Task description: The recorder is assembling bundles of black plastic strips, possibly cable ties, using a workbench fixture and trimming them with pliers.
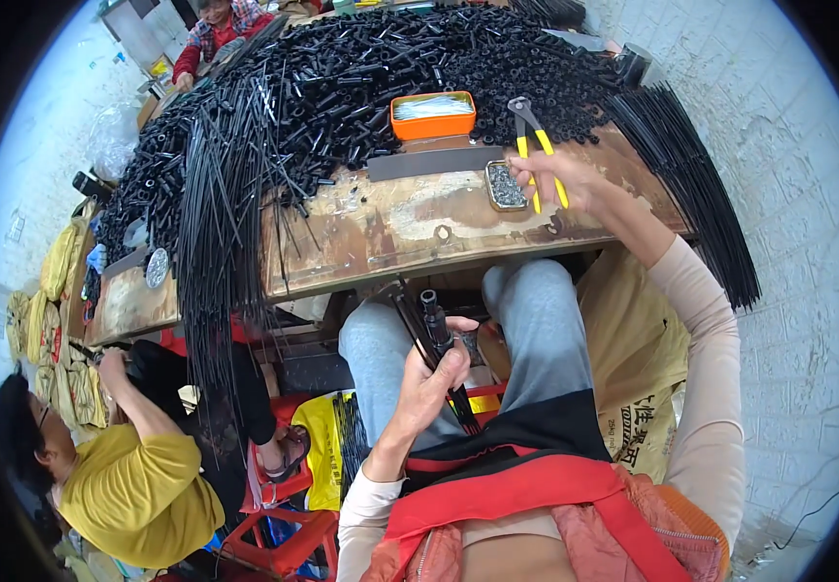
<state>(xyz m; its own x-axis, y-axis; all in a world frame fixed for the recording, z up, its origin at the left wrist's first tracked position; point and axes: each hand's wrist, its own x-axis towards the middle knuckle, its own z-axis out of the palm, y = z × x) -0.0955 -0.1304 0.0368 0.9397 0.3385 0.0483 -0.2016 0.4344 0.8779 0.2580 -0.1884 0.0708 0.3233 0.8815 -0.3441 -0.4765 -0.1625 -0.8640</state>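
My left hand point(431, 378) is closed above my lap, around a bundle of thin black rods point(460, 403) and a black tubular piece point(431, 312) whose open end points up. My right hand point(557, 181) is over the table's front part, fingers bent round end-cutting pincers point(540, 144) with yellow handles; their jaws point away from me. Its fingertips are beside a small tin point(507, 189) of small grey metal bits. Whether they pinch one of these bits is too small to tell.
A large heap of black tubular parts point(361, 78) covers the wooden table point(400, 218). Behind the tin are a flat grey metal strip point(429, 163) and an orange box point(434, 124) of white sticks. Long black rods point(211, 213) overhang the edge. Co-workers sit left point(138, 485) and far left point(216, 34).
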